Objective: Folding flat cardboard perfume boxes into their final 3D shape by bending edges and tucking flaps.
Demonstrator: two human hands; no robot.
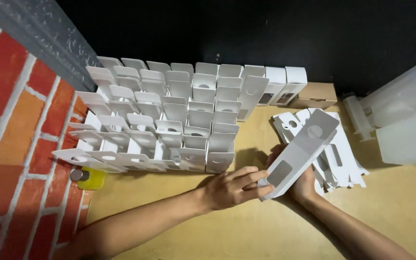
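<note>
Two hands are in view, the left hand [231,187] and the right hand [300,185], with one flat white carton [300,151] between them. On the worktop [246,226] stand roughly forty folded white cartons [169,120] in about six rows; the exact number cannot be told, as they overlap. There is also one loose pile of flat carton blanks [340,156], one brown cardboard box [316,95], one translucent plastic container [405,113] and one small yellow object [91,179].

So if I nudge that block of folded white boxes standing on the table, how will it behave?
The standing boxes are probably very light: thin white card, open at the top. They look apt to tip, since they are tall, narrow and have raised flaps. Packed side by side, a push would likely shift several together across the smooth table.
</note>
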